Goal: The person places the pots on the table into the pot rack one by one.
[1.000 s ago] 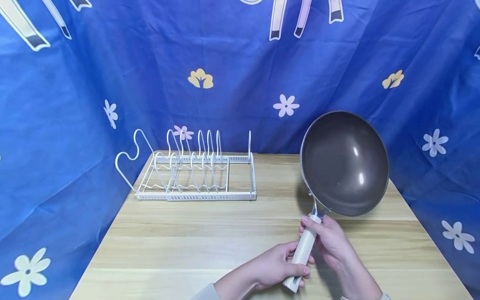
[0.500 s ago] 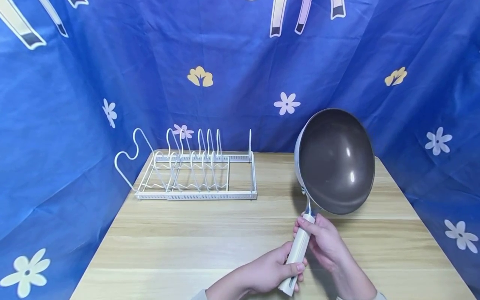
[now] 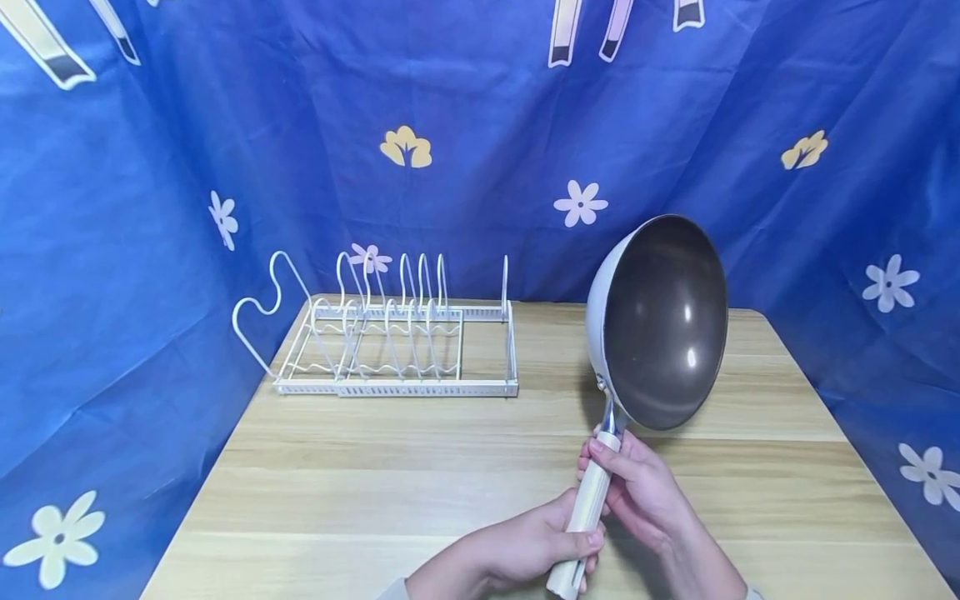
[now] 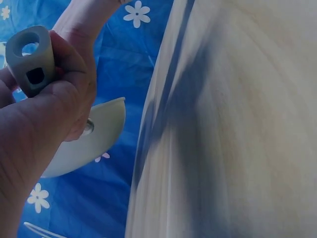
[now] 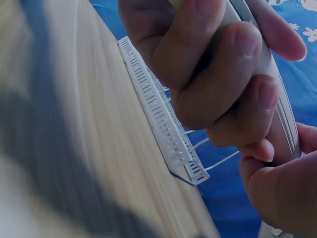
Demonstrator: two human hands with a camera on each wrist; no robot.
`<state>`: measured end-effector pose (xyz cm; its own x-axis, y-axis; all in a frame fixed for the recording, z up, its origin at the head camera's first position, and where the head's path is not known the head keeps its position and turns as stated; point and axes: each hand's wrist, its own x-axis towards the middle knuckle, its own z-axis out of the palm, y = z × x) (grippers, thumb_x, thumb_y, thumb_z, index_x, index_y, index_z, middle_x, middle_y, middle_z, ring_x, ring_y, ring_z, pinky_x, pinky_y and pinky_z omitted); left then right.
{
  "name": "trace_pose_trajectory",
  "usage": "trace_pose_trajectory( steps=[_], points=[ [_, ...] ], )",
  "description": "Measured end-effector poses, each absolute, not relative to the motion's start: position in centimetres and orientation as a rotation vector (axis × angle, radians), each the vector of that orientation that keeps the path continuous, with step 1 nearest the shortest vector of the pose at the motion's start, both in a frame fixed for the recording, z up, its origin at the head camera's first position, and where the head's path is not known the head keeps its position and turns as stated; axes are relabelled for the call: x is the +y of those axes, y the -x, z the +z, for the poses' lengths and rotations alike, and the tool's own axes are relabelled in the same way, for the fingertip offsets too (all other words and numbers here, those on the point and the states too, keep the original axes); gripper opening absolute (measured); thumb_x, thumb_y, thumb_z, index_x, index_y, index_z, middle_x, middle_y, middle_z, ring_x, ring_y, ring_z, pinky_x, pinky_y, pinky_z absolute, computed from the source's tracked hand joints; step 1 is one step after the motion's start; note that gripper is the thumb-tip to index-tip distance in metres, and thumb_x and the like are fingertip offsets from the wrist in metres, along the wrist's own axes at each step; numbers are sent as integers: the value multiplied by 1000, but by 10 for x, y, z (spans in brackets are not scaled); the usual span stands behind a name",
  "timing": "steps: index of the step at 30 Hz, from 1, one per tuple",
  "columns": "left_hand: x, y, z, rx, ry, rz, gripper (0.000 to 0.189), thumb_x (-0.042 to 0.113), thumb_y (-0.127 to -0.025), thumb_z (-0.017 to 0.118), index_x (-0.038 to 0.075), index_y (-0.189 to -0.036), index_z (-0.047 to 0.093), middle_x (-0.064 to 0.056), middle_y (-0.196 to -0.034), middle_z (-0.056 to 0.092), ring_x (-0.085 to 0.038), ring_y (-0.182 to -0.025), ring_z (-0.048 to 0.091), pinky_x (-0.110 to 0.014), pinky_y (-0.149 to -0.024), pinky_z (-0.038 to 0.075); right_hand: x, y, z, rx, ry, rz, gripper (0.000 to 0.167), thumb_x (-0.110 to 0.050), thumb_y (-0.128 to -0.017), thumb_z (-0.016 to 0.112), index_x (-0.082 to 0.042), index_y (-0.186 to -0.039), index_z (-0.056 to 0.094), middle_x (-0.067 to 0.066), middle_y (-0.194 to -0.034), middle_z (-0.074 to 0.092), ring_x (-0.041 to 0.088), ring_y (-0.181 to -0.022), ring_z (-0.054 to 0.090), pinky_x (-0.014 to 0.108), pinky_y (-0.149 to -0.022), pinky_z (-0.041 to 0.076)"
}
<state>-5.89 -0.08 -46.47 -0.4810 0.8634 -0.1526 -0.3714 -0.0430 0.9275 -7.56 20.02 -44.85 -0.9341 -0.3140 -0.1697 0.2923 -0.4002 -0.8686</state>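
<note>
A wok (image 3: 660, 325) with a dark inside, a pale outside and a cream handle (image 3: 588, 500) is held above the right part of the table. Its bowl is tilted up on its side, the inside turned toward the right. My right hand (image 3: 648, 492) grips the handle near the metal neck. Lower down, my left hand (image 3: 528, 542) curls round the handle close to its end. In the left wrist view the handle's end (image 4: 30, 59) with its hanging hole sticks out past the left hand. The right wrist view shows fingers wrapped round the handle (image 5: 285, 124).
A white wire pan rack (image 3: 427, 388) with several upright loops stands on the wooden table (image 3: 390, 475), left of the wok. Blue patterned cloth (image 3: 480, 167) hangs behind the table and along both sides.
The wok has turned about its handle, so the inside looks narrower and more of the pale outside shows. Wok and both hands have shifted slightly left. Both hands keep their grip.
</note>
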Motion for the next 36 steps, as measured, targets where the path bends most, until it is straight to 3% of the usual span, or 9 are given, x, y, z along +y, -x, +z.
trace_pose_trajectory(
  steps=[9, 14, 20, 28, 36],
  points=[
    [-2, 63, -466, 1199, -565, 1661, 34, 8, -112, 49, 3, -142, 35, 2, -91, 56, -5, -82, 60, -20, -74, 58, 201, 76, -451, 1303, 137, -2381, 12, -6, -114, 47, -16, -117, 51, -8, -102, 72, 6, -94, 71, 20, -91, 61],
    [-5, 67, -468, 1037, -610, 1660, 32, 5, -111, 47, 14, -140, 35, 9, -105, 55, -3, -91, 60, -22, -84, 60, 202, 76, -451, 1249, 207, -2389, 16, -5, -115, 44, -17, -116, 54, -8, -102, 73, 6, -94, 72, 19, -89, 62],
    [-11, 68, -476, 877, -685, 1701, 28, 7, -112, 50, 16, -137, 38, 12, -125, 62, -2, -105, 68, -25, -95, 59, 197, 76, -451, 1212, 258, -2379, 19, -3, -114, 43, -17, -118, 54, -8, -102, 74, 6, -94, 72, 19, -88, 61],
    [-18, 66, -478, 881, -653, 1730, 26, 8, -112, 52, 20, -130, 38, 16, -107, 64, 0, -96, 68, -25, -93, 59, 190, 77, -452, 1315, 226, -2349, 13, -2, -113, 48, -13, -120, 50, -9, -100, 74, 5, -92, 73, 18, -84, 61],
    [-25, 67, -477, 1003, -607, 1719, 31, 5, -110, 57, 18, -132, 39, 13, -106, 64, -1, -93, 69, -23, -89, 61, 185, 78, -451, 1484, 183, -2283, 21, -7, -111, 56, -9, -130, 48, -8, -106, 73, 5, -95, 74, 21, -91, 63]
  ],
)
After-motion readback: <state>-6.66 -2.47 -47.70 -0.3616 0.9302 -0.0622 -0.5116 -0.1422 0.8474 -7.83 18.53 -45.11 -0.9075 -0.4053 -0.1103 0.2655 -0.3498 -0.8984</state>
